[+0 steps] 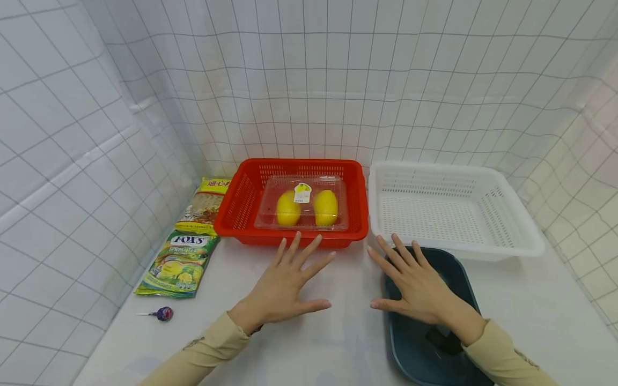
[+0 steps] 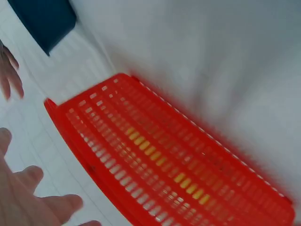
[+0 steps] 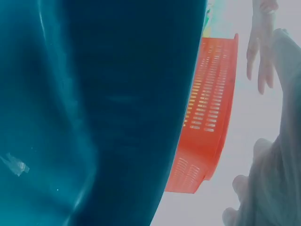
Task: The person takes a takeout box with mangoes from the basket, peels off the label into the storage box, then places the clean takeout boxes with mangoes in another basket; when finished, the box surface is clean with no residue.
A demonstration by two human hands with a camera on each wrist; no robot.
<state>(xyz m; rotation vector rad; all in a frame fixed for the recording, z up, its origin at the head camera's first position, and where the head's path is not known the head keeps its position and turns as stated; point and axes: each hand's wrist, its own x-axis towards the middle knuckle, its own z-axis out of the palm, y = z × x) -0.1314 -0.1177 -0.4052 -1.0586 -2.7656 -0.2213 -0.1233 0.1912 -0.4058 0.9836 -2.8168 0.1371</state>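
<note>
My left hand [image 1: 285,287] is held with fingers spread, its fingertips near the front rim of a red basket [image 1: 294,236]. Inside that basket lies a clear plastic box [image 1: 309,206] with two yellow fruits [image 1: 325,207] and a white label on its lid. Fingers also spread and holding nothing, my right hand [image 1: 415,287] overlaps a dark blue bin [image 1: 463,279] in the head view. In the left wrist view, the side of the red basket [image 2: 127,150] shows yellow through its slots. The blue bin [image 3: 131,103] fills much of the right wrist view.
A white basket [image 1: 434,214] stands to the right of the red one. At the left lie a yellow food packet [image 1: 200,209], a green Fox's candy bag [image 1: 178,262] and a lollipop [image 1: 164,314]. White gridded sheets [image 1: 328,80] hang behind and at both sides.
</note>
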